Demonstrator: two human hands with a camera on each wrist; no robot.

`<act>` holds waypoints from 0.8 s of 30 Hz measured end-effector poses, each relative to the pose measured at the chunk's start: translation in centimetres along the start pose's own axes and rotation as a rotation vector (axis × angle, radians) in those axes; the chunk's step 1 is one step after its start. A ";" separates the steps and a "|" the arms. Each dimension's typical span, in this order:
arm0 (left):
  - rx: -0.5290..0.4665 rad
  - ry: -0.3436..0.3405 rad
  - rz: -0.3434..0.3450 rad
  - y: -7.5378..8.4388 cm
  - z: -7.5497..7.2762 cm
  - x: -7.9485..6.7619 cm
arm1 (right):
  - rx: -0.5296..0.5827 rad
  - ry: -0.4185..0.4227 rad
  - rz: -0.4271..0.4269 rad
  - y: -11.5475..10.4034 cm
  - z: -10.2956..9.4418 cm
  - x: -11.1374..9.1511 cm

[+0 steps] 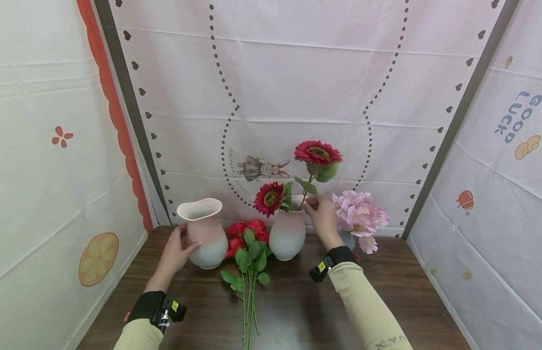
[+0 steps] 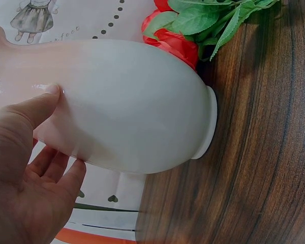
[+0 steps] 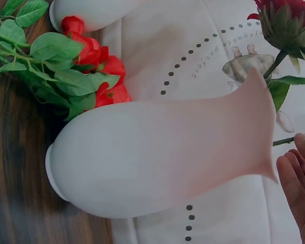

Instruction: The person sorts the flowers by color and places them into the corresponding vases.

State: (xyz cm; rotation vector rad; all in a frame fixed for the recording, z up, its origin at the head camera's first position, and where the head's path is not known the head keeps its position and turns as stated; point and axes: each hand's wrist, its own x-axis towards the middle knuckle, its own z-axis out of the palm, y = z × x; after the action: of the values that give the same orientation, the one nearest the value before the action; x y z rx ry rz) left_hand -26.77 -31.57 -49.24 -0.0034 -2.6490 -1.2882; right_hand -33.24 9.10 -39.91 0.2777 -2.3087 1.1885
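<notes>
My left hand (image 1: pixel 175 249) holds the side of the left vase (image 1: pixel 208 241), pink above and pale grey below, upright on the table. In the left wrist view, the thumb (image 2: pixel 40 105) lies across this vase's wall, with other fingers along its side. A matching vase (image 1: pixel 287 236) stands right of it, with a lower red daisy-like flower (image 1: pixel 269 198) leaning out leftward. At its rim my right hand (image 1: pixel 324 218) pinches the stem of a taller red daisy-like flower (image 1: pixel 318 152), whose stem (image 3: pixel 290 141) enters the mouth. The stem's lower end is hidden inside.
Between the vases lie red roses (image 1: pixel 255 228), their green stems pointing toward the front of the table (image 1: pixel 201 311). Pink blossoms (image 1: pixel 360 214) stand in a greyish vase (image 1: pixel 347 239) at the right, partly behind my right wrist. Printed cloth (image 1: pixel 297 87) hangs behind and at both sides.
</notes>
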 end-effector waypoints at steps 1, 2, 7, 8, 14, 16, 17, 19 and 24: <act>0.001 0.000 0.000 0.0 0.0 0.0 | -0.001 0.003 -0.006 0.2 0.0 -0.1; 0.001 0.000 -0.002 0.0 0.0 0.0 | -0.003 0.005 -0.009 0.4 0.1 -0.2; 0.003 -0.007 -0.019 -0.1 0.0 0.0 | -0.023 0.021 -0.025 1.1 0.2 -0.6; 0.002 -0.008 -0.022 -0.2 -0.1 0.0 | -0.023 0.023 -0.022 1.2 0.2 -0.6; 0.004 0.001 -0.006 -0.3 0.0 0.0 | 0.012 0.002 0.025 2.0 0.3 -1.2; 0.012 0.005 -0.001 -0.4 0.1 0.0 | 0.003 -0.009 0.048 2.1 0.3 -1.3; 0.015 0.007 0.001 -0.4 0.1 0.1 | -0.003 -0.013 0.057 2.2 0.4 -1.4; 0.019 0.009 0.004 -0.4 0.1 0.0 | -0.014 -0.018 0.072 2.4 0.4 -1.6; 0.011 0.008 0.004 -0.3 0.2 0.0 | 0.040 -0.039 0.102 2.8 0.6 -2.0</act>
State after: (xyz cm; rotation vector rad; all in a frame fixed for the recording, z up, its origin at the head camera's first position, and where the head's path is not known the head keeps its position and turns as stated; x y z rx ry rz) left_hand -26.88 -31.62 -49.57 -0.0020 -2.6476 -1.2702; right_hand -32.96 10.17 -43.22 0.2017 -2.3593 1.2910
